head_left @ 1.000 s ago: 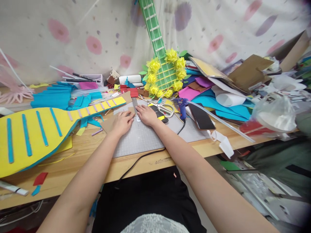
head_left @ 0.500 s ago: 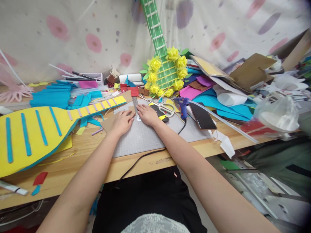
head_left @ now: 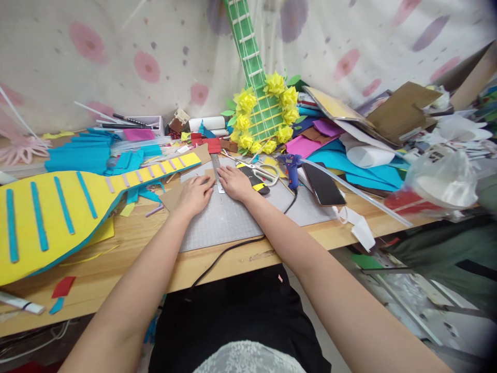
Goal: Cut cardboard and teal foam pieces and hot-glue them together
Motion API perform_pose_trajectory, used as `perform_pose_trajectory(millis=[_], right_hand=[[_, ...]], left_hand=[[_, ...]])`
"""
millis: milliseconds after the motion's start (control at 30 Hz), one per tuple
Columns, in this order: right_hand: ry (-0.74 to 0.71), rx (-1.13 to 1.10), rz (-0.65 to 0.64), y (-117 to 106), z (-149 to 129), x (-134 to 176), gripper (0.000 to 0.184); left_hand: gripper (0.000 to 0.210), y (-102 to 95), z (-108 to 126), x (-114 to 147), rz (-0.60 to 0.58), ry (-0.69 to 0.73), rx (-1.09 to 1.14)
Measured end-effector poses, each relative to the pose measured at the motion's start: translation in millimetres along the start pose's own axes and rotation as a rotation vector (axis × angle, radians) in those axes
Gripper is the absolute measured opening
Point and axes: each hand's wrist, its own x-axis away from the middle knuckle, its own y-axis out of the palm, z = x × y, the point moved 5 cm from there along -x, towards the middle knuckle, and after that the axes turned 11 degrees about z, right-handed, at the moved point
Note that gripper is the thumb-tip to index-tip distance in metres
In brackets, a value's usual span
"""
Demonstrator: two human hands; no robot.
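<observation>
My left hand (head_left: 197,195) lies palm down, fingers stretched forward, on a piece of brown cardboard (head_left: 171,196) at the left side of a grey cutting mat (head_left: 217,228). Just right of its fingertips a metal ruler (head_left: 215,165) points away from me. Fingers of my right hand (head_left: 235,183) rest flat along the ruler's right edge, the hand outstretched and not wrapped round anything. Whatever lies beneath the palms is hidden. Beside the right hand are a black-and-yellow object (head_left: 256,182) and scissors with pale handles (head_left: 269,175).
On the left lies a yellow guitar-shaped piece (head_left: 50,217) with blue strips. A green one with yellow flowers (head_left: 267,116) leans behind. A blue glue gun (head_left: 292,168), a phone (head_left: 323,185) and a black cable (head_left: 221,257) lie rightward. Coloured sheets (head_left: 365,173) crowd the back.
</observation>
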Motion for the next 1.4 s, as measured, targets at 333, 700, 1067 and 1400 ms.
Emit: perform_pose_trajectory(millis=[333,700,1067,1400], right_hand=[[0.011,0.02,0.006,3,-1,1,0.048],[0.026,0.008,0.005,5,-1,0,0.048],[0.045,0.016,-0.014,4,-3,0,0.048],[0.03,-0.004,0.005,6,-1,0,0.048]], left_hand=[[0.043,-1.1,1,0,-0.001,0.012,0.009],[0.044,-2.4,-1,-3,-0.012,-0.046,0.063],[0.07,-6.6,-20,-18,-0.013,-0.209,0.202],[0.054,-6.9,-13,-47,-0.075,-0.223,0.063]])
